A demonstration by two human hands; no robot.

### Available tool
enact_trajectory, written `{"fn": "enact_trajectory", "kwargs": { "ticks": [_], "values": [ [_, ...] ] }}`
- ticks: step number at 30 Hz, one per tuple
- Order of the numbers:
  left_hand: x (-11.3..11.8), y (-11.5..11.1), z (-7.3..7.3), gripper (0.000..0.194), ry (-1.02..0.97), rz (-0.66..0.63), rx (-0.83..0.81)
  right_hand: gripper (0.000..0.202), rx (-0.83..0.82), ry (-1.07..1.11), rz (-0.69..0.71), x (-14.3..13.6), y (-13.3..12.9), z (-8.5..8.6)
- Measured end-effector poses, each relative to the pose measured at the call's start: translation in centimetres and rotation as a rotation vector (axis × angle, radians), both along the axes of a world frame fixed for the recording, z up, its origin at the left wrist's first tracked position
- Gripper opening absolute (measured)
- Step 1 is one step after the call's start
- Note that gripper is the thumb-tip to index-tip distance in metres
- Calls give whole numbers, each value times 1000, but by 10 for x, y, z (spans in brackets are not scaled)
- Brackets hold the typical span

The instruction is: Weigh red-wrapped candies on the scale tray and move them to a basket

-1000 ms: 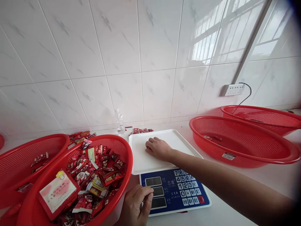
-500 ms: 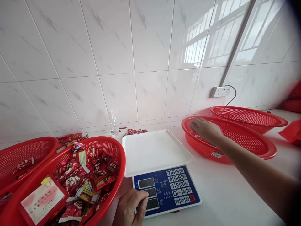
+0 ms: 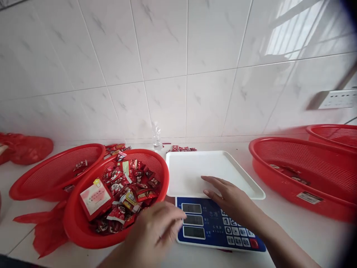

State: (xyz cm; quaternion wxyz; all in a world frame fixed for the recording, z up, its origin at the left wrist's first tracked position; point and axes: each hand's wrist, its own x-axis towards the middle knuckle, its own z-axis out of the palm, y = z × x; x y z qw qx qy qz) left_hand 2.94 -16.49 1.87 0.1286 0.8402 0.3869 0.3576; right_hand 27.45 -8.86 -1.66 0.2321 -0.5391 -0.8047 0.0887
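Note:
My left hand [image 3: 157,232], a little blurred, hovers between the red basket of sweets [image 3: 164,186] and the left end of the scale. Its fingers curl toward the thumb, and the palm side is hidden. My right hand [image 3: 228,193] stretches over the front edge of the white weighing tray [image 3: 189,171], fingers extended, thumb apart, holding nothing. Its wrist covers part of the keypad on the blue scale panel [image 3: 213,227]. Wrapped sweets [image 3: 128,199] in mostly red wrappers fill the basket, with a pink-and-red gift box [image 3: 96,199] on top.
At right stands a red basket [image 3: 281,167] with a few packets inside, another basket [image 3: 331,134] behind it. Another red basket [image 3: 55,167] sits at far left near red plastic bags [image 3: 30,149]. A clear bottle [image 3: 157,137] and loose packets [image 3: 182,148] lie along the wall.
My right hand has come left from the right basket to above the tray and scale. The view has turned left. My left hand stays near the scale's display, now blurred.

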Motion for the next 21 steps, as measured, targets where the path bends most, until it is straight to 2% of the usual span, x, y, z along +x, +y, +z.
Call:
{"fn": "enact_trajectory", "kwargs": {
  "ticks": [3, 5, 7, 9, 11, 13, 17, 19, 21],
  "values": [
    [-33, 21, 25, 21, 125, 180, -165, 46, -64, 45, -1, -5, -5, 0],
    [-58, 47, 31, 30, 281, 323, -291, 46, -77, 94, -17, -1, -4, -3],
    [-80, 79, 28, 45, 512, 411, -468, 44, -86, 155, -33, 4, -4, -5],
    [-95, 108, 19, 58, 664, 442, -574, 44, -94, 211, -46, 7, -3, -8],
    [-100, 131, 7, 67, 768, 487, -633, 43, -92, 244, -48, 9, -4, -9],
    [-96, 145, -4, 73, 824, 514, -698, 42, -84, 253, -39, 11, -4, -10],
    [-77, 148, -13, 84, 848, 471, -758, 40, -53, 239, -24, 14, -3, -14],
    [-71, 144, -10, 80, 802, 344, -765, 41, -44, 230, -21, 14, -3, -15],
    [-70, 143, -6, 67, 681, 168, -785, 41, -46, 229, -13, 14, -4, -16]
  ]
}}
